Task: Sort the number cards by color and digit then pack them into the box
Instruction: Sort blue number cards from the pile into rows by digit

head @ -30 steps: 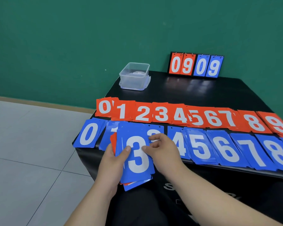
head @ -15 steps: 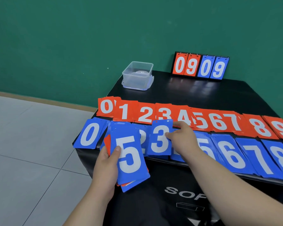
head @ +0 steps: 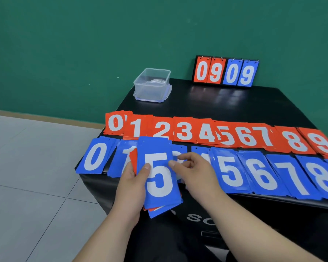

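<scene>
Left hand (head: pixel 133 184) grips a stack of glossy rectangular cards (head: pixel 160 209) at the near edge of the black table (head: pixel 225 104), thumb flat on a blue 5 (head: pixel 159 174). Right hand (head: pixel 197 171) touches its right edge; grasp indeterminate. Clear plastic box (head: pixel 151 86) stands far left.

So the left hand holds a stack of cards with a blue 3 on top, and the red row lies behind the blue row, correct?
Not quite. The top card of the stack in the left hand is a blue 5, not a 3, as the head view shows. The rest holds: the red row lies behind the blue row.
</scene>
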